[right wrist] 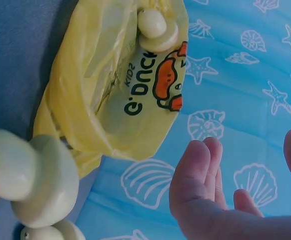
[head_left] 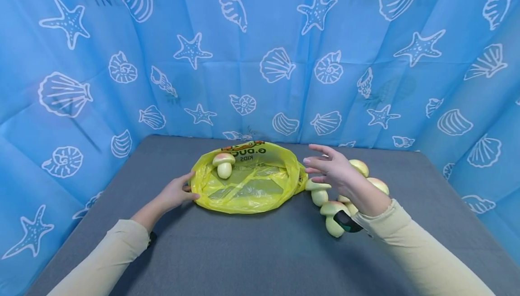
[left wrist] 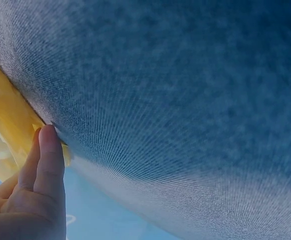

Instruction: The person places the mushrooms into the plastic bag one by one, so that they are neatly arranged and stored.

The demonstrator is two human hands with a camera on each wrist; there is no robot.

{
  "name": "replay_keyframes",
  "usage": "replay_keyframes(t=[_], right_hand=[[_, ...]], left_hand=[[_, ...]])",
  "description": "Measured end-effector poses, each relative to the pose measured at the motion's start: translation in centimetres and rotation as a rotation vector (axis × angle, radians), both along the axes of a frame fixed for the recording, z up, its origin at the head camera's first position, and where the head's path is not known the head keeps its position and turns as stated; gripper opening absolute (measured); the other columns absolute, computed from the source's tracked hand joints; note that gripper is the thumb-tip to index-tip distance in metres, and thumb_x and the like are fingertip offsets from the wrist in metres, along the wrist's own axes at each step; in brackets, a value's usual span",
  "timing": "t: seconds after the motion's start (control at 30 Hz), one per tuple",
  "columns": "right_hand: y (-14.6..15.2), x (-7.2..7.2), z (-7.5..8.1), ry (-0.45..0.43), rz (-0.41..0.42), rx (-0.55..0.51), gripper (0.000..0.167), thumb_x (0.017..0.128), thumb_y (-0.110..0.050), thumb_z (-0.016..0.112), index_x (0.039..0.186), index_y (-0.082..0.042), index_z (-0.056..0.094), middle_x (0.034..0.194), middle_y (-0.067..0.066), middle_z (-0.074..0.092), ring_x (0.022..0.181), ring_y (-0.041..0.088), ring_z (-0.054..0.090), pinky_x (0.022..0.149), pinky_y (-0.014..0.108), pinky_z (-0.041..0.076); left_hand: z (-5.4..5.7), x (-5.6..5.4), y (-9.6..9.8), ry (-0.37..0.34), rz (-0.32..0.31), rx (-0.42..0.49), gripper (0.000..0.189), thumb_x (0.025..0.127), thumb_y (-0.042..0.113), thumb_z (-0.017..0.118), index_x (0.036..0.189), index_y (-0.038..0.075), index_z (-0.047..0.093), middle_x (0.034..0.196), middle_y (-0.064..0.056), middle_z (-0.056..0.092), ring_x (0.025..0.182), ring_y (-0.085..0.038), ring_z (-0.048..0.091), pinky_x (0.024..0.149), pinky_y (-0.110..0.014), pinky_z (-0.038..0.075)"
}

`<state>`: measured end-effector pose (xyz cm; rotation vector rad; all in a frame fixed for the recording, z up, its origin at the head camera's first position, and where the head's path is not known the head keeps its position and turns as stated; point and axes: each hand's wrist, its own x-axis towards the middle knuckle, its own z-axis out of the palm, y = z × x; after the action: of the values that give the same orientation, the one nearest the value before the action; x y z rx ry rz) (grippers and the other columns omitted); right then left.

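A yellow plastic bag (head_left: 243, 208) printed "G.DUCK KIDS" lies with its wide mouth facing me. One mushroom (head_left: 224, 165), pale with a pinkish cap, is inside the bag at its left. My left hand (head_left: 175, 192) holds the bag's left rim, fingers and thumb on either side of it; in the left wrist view its fingers (left wrist: 48, 165) lie against the yellow plastic. To the right of the bag, my right hand (head_left: 333, 167) is raised above several similar mushrooms (head_left: 334, 226), fingers spread and nothing in them. My right forearm hides part of that pile.
The grey table (head_left: 260, 260) extends in front of the bag and to both sides. A blue curtain (head_left: 260, 61) with white shells and starfish stands along the table's back and sides. A dark band (head_left: 347, 221) sits at my right wrist.
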<state>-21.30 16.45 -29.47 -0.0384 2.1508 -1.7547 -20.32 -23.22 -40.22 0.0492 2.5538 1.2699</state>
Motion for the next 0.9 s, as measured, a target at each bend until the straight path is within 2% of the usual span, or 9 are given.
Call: replay_keyframes(t=[0.13,0.27,0.43,0.57,0.7,0.8,0.9], right_hand=[[0.8,0.2,-0.1,0.001,0.001,-0.016,0.069,0.101,-0.019,0.054,0.156,-0.007,0.016,0.146,0.027,0.036,0.102,0.017,0.060,0.077,0.028,0.053],[1.5,0.4,-0.2,0.003,0.005,-0.035,0.069,0.101,-0.020,0.054,0.156,-0.006,0.016,0.145,0.026,0.037,0.097,0.012,0.062,0.076,0.027,0.053],[2.2,0.5,-0.2,0.009,0.023,-0.034,0.071,0.100,-0.022,0.055,0.156,-0.005,0.015,0.143,0.024,0.038,0.098,0.011,0.063,0.086,0.035,0.051],[2.6,0.6,-0.1,0.016,0.030,-0.016,0.073,0.100,-0.025,0.056,0.156,-0.005,0.014,0.135,0.016,0.047,0.100,0.012,0.063,0.092,0.042,0.049],[2.9,0.7,-0.1,0.022,0.019,0.004,0.072,0.100,-0.025,0.057,0.156,-0.007,0.015,0.123,0.007,0.053,0.101,0.013,0.062,0.090,0.040,0.050],[3.2,0.7,-0.2,0.028,0.014,0.009,0.071,0.100,-0.024,0.055,0.156,-0.007,0.015,0.123,0.008,0.053,0.097,0.012,0.063,0.088,0.039,0.050],[3.5,0.7,-0.3,0.036,0.022,0.011,0.072,0.100,-0.025,0.055,0.156,-0.006,0.014,0.130,0.013,0.049,0.096,0.012,0.062,0.084,0.037,0.051]], left_hand=[[0.1,0.0,0.0,-0.004,0.002,-0.004,0.083,0.092,0.009,0.068,0.152,-0.007,0.012,0.154,-0.034,0.014,0.131,-0.048,0.037,0.099,-0.053,0.044],[0.1,0.0,-0.1,0.003,-0.003,-0.002,0.084,0.092,0.008,0.068,0.152,-0.008,0.012,0.153,-0.035,0.014,0.131,-0.049,0.037,0.099,-0.053,0.044],[0.2,0.0,-0.1,0.011,-0.008,-0.004,0.084,0.091,0.009,0.068,0.151,-0.009,0.013,0.153,-0.035,0.015,0.131,-0.049,0.037,0.098,-0.053,0.044],[0.2,0.1,0.0,0.011,-0.004,-0.009,0.083,0.091,0.008,0.068,0.151,-0.009,0.013,0.153,-0.035,0.015,0.131,-0.049,0.037,0.098,-0.053,0.044],[0.3,0.1,0.0,0.012,-0.007,-0.003,0.084,0.092,0.009,0.068,0.152,-0.009,0.012,0.153,-0.034,0.014,0.131,-0.049,0.037,0.099,-0.052,0.044],[0.3,0.1,0.0,0.011,-0.008,0.003,0.084,0.092,0.009,0.068,0.152,-0.008,0.012,0.153,-0.034,0.014,0.131,-0.048,0.037,0.098,-0.052,0.045],[0.3,0.1,0.0,0.011,-0.007,0.003,0.083,0.092,0.008,0.068,0.152,-0.008,0.013,0.153,-0.035,0.014,0.131,-0.049,0.037,0.098,-0.052,0.045]])
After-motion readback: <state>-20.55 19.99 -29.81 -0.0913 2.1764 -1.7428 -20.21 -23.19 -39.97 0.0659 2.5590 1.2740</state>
